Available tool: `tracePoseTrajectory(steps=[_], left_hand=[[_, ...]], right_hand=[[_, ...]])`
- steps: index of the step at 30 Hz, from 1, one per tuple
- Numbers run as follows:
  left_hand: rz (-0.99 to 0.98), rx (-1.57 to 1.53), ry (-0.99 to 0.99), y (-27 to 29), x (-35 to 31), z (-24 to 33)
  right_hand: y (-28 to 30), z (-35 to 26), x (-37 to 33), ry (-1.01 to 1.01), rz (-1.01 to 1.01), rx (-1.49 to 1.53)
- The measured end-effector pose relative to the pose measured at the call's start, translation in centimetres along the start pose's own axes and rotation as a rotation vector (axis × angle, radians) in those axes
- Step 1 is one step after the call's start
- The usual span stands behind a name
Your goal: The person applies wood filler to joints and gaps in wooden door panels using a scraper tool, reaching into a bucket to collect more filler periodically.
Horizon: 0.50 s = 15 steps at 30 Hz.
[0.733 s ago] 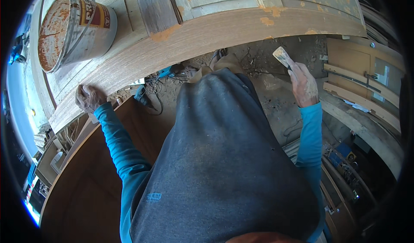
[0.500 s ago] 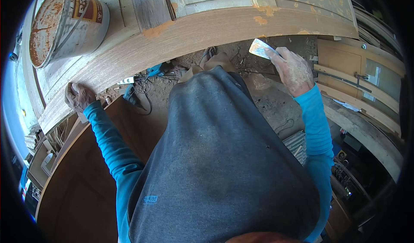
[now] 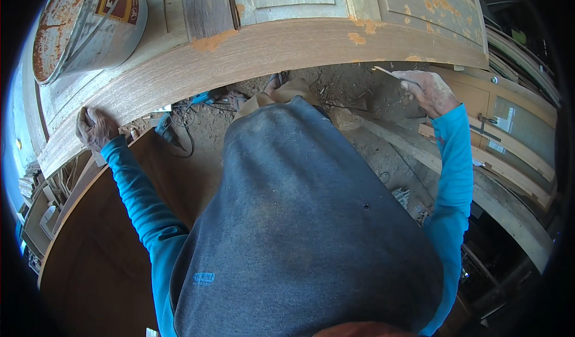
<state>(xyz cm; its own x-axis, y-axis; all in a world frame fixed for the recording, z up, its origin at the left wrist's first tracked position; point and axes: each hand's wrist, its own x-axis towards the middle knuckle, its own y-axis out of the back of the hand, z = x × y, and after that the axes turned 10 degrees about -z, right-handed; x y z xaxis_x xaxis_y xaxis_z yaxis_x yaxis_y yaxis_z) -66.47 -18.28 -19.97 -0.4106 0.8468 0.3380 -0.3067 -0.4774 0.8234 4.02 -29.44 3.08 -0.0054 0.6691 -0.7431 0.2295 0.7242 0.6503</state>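
A wide panelled wooden door lies across the top of the view, with orange filler patches on its panels and near rail. At the door's left end, my left hand is closed over the near edge with curled fingers. My right hand grips a putty knife, seen nearly edge-on, just off the door's right near edge. A small dab of filler shows at the blade's tip. On the door's left part stands a white bucket, its inside and rim smeared with orange filler.
A dark brown wooden panel leans at my left. Beneath the door, a blue power tool and its cord lie on the dirt floor. Framed wooden panels and a long pale beam lie at the right.
My right hand has moved right and turned the putty knife from showing its flat face to nearly edge-on. The left hand stays on the door's edge while the whole view shifts slightly.
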Motion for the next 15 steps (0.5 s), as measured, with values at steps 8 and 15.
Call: tracePoseTrajectory(steps=[8,15], left_hand=[[-0.063,0.204,-0.092,0.3,0.4,-1.2],[-0.039,0.049,-0.015,-0.6,0.0,-0.7]], right_hand=[[-0.2,-1.3,-0.4,0.176,-0.012,0.861],[0.0,-4.7,2.6,0.502,0.021,1.034]])
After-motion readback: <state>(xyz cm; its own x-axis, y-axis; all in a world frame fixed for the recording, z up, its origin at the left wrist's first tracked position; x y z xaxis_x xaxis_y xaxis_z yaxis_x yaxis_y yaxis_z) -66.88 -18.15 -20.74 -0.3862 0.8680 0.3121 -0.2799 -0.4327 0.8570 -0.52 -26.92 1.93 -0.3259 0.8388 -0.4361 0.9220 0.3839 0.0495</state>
